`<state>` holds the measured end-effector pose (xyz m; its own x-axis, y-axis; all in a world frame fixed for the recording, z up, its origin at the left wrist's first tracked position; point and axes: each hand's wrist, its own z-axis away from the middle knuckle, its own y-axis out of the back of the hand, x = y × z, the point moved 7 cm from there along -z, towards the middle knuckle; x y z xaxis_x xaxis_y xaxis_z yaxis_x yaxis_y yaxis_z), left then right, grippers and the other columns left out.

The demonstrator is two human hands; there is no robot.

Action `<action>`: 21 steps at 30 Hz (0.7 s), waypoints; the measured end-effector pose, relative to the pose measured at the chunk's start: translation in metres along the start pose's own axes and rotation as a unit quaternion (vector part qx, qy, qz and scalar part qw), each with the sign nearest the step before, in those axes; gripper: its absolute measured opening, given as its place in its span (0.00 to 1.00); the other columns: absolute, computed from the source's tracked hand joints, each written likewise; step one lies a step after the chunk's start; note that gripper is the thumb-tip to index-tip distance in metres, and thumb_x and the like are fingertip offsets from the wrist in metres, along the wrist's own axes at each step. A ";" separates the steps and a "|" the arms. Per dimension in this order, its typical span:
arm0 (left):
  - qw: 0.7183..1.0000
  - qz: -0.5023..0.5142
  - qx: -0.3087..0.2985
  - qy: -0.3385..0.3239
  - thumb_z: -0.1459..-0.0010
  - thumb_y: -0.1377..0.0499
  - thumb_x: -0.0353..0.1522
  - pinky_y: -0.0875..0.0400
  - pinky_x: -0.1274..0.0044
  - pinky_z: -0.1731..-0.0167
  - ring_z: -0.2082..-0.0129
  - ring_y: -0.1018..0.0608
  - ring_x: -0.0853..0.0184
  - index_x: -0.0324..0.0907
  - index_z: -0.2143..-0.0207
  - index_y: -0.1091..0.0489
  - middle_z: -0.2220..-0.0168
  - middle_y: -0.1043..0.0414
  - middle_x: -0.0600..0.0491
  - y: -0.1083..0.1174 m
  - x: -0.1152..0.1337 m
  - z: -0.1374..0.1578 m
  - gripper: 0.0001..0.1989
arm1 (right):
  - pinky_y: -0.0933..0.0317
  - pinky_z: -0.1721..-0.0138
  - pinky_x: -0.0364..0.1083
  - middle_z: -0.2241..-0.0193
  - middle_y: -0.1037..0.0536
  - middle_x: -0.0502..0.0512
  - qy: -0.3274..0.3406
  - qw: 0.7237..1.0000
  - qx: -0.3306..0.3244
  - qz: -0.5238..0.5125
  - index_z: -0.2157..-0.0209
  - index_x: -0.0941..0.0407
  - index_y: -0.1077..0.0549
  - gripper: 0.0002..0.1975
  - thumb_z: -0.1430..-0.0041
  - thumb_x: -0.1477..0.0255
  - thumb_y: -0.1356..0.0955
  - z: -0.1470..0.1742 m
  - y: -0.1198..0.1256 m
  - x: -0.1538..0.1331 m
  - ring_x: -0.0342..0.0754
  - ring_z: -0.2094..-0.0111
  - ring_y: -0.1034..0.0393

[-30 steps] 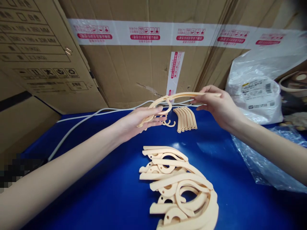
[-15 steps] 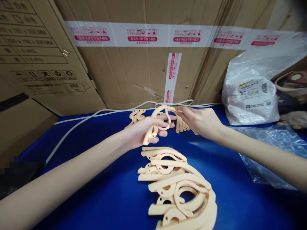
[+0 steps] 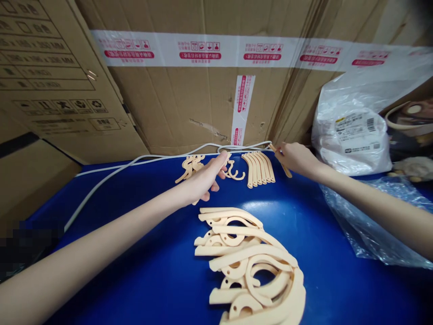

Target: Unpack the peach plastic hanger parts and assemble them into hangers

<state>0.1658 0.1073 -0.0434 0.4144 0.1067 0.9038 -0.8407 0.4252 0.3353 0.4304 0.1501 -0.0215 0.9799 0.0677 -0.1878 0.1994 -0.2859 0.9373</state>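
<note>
While my left hand [image 3: 203, 183] rests on the blue tabletop [image 3: 142, 253], its fingers lie together and half curled around a cream plastic piece [image 3: 226, 159] whose tip pokes out past my fingertips; just left of it sits a small heap of little hooked parts [image 3: 190, 166], and just right of it a loose hook [image 3: 234, 172]. I judge it best to set the piece down flat beside its own kind and keep it clear of the white cable [image 3: 135, 161] running behind. Further right, my right hand [image 3: 295, 158] is pinched shut on a slim curved strip [image 3: 284, 169], just right of the neat row of strips [image 3: 260, 168]; laying it parallel would keep that row tidy. Nearer to me than both hands lies the pile of unsorted hangers [image 3: 252, 266]. Right of my right hand, a white plastic bag [image 3: 352, 131] stands shut, its contents hidden, and a clear bag [image 3: 375, 216] lies crumpled.
</note>
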 end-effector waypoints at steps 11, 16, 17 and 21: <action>0.991 0.127 0.001 -0.030 0.38 0.43 0.38 0.30 0.81 0.75 0.77 0.25 0.73 0.39 0.66 0.33 0.71 0.26 0.52 -0.004 0.030 -0.003 0.10 | 0.49 0.75 0.44 0.79 0.27 0.53 0.088 0.985 -0.048 -0.141 0.68 0.56 0.25 0.23 0.36 0.53 0.41 0.030 0.014 -0.076 0.46 0.77 0.35; 0.989 0.102 -0.006 -0.108 0.33 0.51 0.37 0.27 0.77 0.66 0.69 0.21 0.69 0.40 0.60 0.34 0.65 0.24 0.49 -0.003 0.053 -0.004 0.11 | 0.44 0.72 0.43 0.74 0.25 0.51 0.129 0.906 -0.109 -0.388 0.68 0.56 0.26 0.17 0.38 0.56 0.36 0.038 0.027 -0.108 0.44 0.73 0.34; 0.989 0.073 0.013 -0.131 0.33 0.50 0.37 0.28 0.78 0.67 0.67 0.22 0.69 0.39 0.62 0.33 0.65 0.24 0.50 0.002 0.058 -0.002 0.12 | 0.43 0.71 0.43 0.73 0.25 0.51 0.130 0.907 -0.100 -0.387 0.67 0.56 0.26 0.16 0.39 0.57 0.35 0.036 0.032 -0.106 0.44 0.72 0.34; 0.968 -0.062 0.067 -0.233 0.34 0.51 0.34 0.34 0.81 0.73 0.68 0.27 0.71 0.39 0.71 0.34 0.69 0.31 0.53 0.019 0.073 0.006 0.14 | 0.45 0.70 0.45 0.70 0.25 0.54 0.178 0.957 -0.006 -0.230 0.66 0.54 0.26 0.11 0.38 0.62 0.35 0.031 0.056 -0.103 0.47 0.70 0.33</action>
<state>0.1782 0.1175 0.0301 0.3390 -0.3678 0.8659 -0.8455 0.2846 0.4518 0.3408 0.0977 0.0415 0.7229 0.5049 -0.4717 0.6067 -0.1372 0.7830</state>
